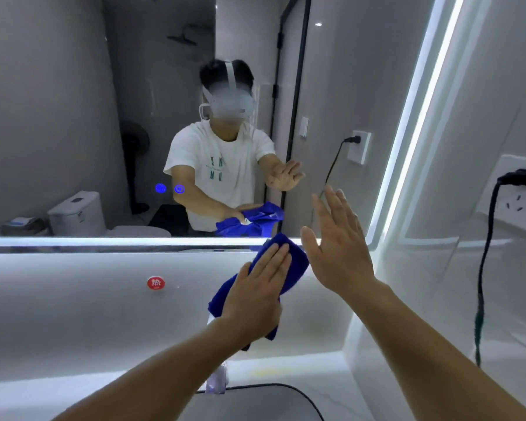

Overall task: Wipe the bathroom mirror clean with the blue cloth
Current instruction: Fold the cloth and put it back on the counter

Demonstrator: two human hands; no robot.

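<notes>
Crumpled blue cloth (289, 268) touching the lit mirror (73, 117) at its bottom edge

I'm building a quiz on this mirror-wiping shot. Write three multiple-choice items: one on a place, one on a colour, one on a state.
1. Where is the blue cloth?
A. Under the left hand, at the mirror's lower edge
B. In the sink
C. Draped over the power cable

2. What colour is the round sticker on the wall below the mirror?
A. Green
B. Red
C. Yellow

3. How is the right hand?
A. Clenched round the cloth
B. Gripping the plug
C. Open, fingers straight, holding nothing

Answers: 1 A, the left hand's flat fingers press the cloth there; 2 B, it is red with a white character; 3 C, it is raised beside the cloth with fingers extended.
</notes>
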